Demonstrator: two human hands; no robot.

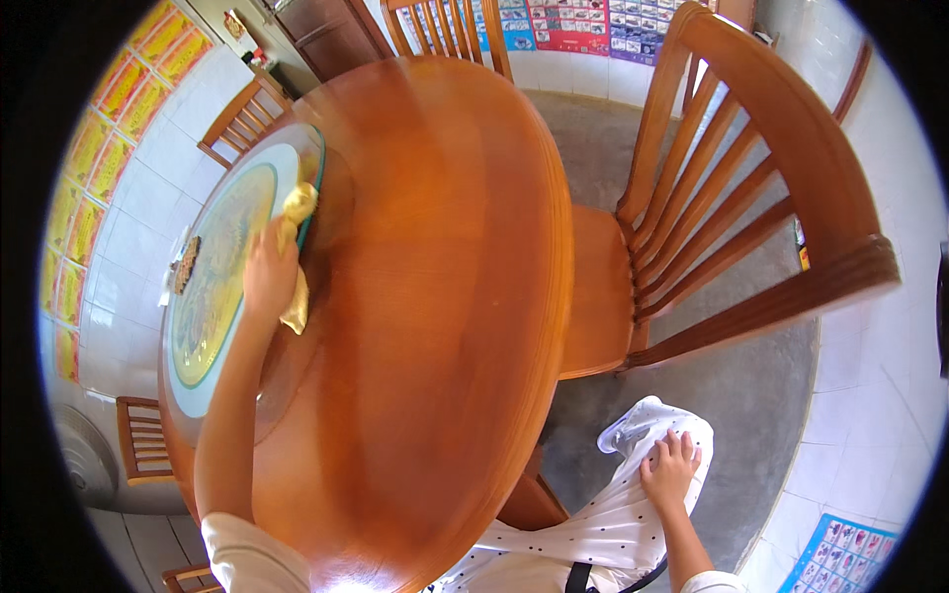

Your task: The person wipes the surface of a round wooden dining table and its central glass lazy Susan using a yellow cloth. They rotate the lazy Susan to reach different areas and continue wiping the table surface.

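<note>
My left hand [270, 268] reaches across the round wooden table [445, 296] and grips a yellow cloth [299, 201]. Part of the cloth sticks out above the fingers and another part hangs below them. It lies at the near rim of a round glass turntable [194, 400], whose middle bears a patterned yellow disc within a pale ring. A small brown patterned object [187, 264] is at the turntable's far side. My right hand [670, 468] rests with spread fingers on my knee, over white dotted trousers [615, 511].
A wooden slatted chair [749, 200] stands close at the table's right edge. Other wooden chairs [248, 115] surround the table. A round metal-looking object [83, 456] is at the lower left. Picture posters [571, 26] hang on the tiled wall.
</note>
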